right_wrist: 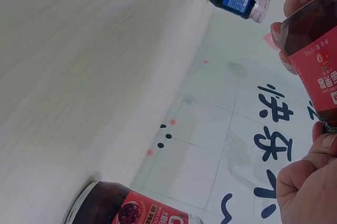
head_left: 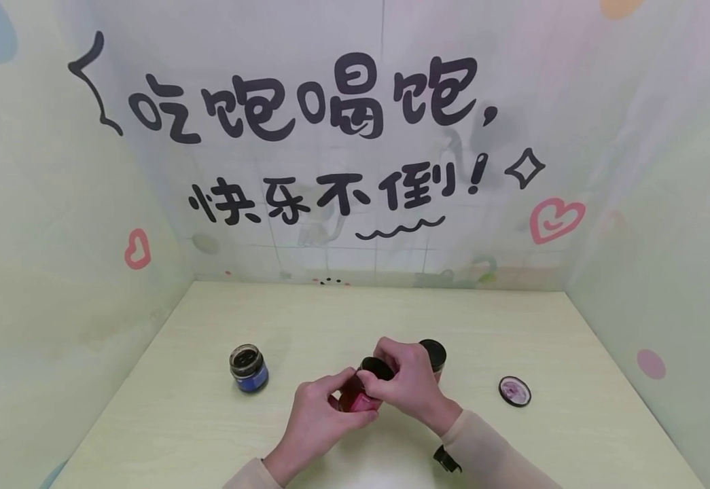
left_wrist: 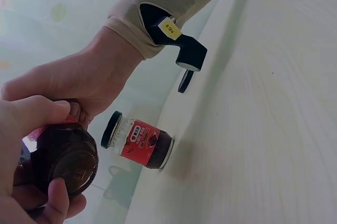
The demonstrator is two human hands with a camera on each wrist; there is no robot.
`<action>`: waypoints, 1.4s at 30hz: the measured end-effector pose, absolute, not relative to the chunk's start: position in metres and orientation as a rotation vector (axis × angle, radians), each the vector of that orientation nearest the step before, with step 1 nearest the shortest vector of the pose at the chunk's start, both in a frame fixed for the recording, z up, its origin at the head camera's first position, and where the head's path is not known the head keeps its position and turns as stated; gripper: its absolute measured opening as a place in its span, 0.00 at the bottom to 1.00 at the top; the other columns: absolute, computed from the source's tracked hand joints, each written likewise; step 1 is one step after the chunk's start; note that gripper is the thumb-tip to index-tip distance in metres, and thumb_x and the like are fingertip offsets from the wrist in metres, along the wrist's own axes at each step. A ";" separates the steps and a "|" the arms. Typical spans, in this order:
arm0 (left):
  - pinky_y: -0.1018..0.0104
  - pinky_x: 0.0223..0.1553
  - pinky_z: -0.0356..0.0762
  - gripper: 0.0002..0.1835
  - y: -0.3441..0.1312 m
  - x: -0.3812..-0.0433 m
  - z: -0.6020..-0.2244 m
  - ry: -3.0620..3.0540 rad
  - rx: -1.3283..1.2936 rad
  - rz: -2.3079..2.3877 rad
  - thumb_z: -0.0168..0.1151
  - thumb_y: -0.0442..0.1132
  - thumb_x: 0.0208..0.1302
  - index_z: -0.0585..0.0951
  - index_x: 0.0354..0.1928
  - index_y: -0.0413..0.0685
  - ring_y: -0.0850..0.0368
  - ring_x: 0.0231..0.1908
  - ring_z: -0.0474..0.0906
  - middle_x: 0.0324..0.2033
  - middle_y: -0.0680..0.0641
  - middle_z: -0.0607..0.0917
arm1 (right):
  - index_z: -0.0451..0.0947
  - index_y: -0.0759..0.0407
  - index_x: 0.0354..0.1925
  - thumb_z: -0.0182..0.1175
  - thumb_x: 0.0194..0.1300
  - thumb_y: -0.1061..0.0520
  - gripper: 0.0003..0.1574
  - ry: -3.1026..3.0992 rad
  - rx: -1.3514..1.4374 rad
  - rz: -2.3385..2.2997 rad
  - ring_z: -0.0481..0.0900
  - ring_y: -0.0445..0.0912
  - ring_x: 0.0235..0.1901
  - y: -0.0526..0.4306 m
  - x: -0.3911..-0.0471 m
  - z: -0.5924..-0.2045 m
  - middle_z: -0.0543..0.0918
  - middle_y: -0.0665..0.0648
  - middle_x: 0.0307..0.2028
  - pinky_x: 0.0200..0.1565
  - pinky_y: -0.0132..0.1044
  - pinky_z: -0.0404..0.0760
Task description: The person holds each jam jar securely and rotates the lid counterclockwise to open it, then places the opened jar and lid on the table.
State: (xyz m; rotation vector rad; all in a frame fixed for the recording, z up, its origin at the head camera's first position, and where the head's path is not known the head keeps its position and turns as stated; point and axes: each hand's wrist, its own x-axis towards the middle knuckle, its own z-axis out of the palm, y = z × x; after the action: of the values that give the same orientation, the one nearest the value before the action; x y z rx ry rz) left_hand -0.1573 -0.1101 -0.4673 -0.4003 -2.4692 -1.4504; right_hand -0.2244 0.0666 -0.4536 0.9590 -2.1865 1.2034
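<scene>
Here, the red-labelled jar [right_wrist: 317, 69] sits inside the left grip [head_left: 318, 412], its black lid [head_left: 378, 369] held by the right grip [head_left: 414, 382].

Held jar [right_wrist: 307, 28] dark brown, red label [right_wrist: 318, 71], black lid [head_left: 378, 368]; open jar's blue label [head_left: 253, 379]; pink wall hearts [head_left: 556, 221]

We identify the support as a table [head_left: 165, 407] with a pale, wood-grained top. On its left side we locate the blue jar [head_left: 249, 370], upright and uncapped. Right of centre we locate the red jar [left_wrist: 141, 142], upright, with its black cap [head_left: 433, 354] fitted. Farther right, apart from both jars, we locate a loose lid [head_left: 515, 392], inner face up.
</scene>
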 end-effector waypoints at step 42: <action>0.73 0.25 0.74 0.27 -0.103 -0.147 -0.471 -2.475 -0.164 -1.348 0.74 0.59 0.33 0.77 0.42 0.70 0.67 0.28 0.72 0.31 0.66 0.75 | 0.66 0.40 0.22 0.47 0.57 0.27 0.23 -2.501 0.645 0.762 0.55 0.35 0.09 0.061 -0.208 -0.445 0.56 0.38 0.06 0.13 0.33 0.54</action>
State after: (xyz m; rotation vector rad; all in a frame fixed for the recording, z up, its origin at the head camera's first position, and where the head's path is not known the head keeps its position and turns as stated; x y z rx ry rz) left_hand -0.1468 -0.1028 -0.4714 -0.1635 -2.4746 -1.3481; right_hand -0.2081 0.0612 -0.4452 0.6447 -2.5009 0.7622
